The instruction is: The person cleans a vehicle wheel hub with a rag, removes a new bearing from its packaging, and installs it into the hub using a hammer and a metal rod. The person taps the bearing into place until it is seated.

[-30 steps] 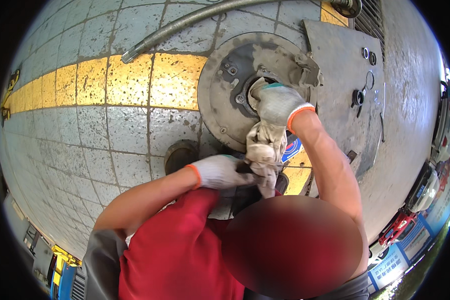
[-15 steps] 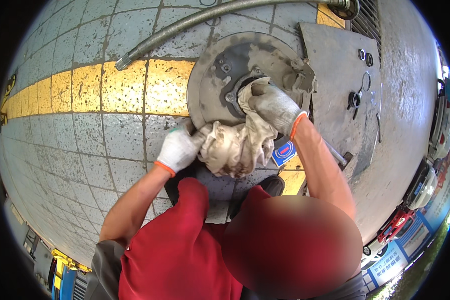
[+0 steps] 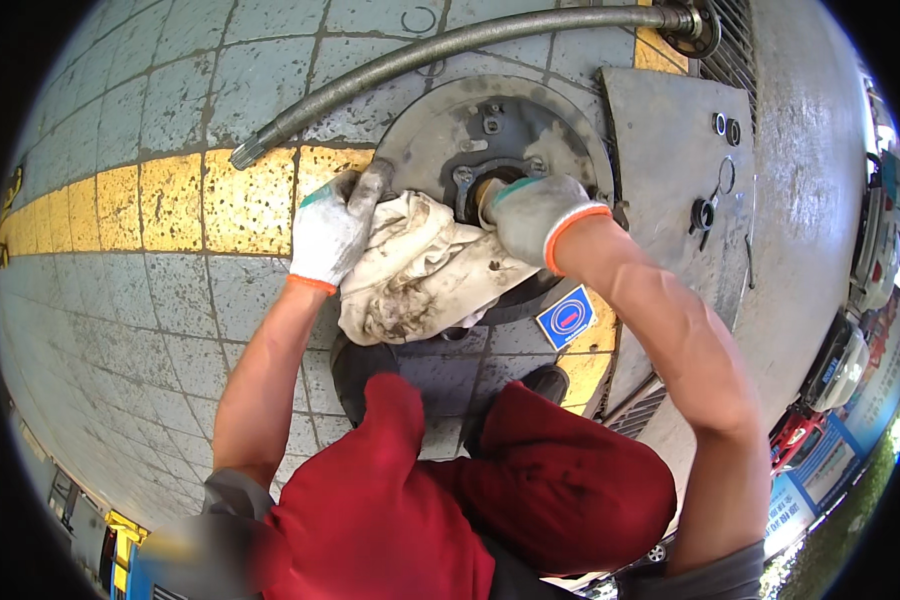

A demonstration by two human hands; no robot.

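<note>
A large round metal plate [image 3: 440,130] with a raised central hub lies on the floor before me, its surface grimy. My right hand [image 3: 540,220], in a white glove with an orange cuff, is closed at the hub opening, with a stained white rag [image 3: 420,275] bunched under it. Its fingertips are partly hidden in the opening. From there the rag spreads left over the plate's near part. My left hand [image 3: 332,225], gloved alike, is closed at the plate's left rim beside the rag; some of its fingers are hidden.
A long metal shaft [image 3: 390,60] with a flanged end lies beyond the plate. To the right, a grey metal sheet [image 3: 660,190] carries rings and a black round part [image 3: 702,213]. A blue-and-white box [image 3: 567,318] lies near my right foot. Parked cars [image 3: 838,370] stand far right.
My left hand has moved up to the plate's rim. The rag has shifted left and spread out, uncovering the blue box. My right hand has turned over the hub.
</note>
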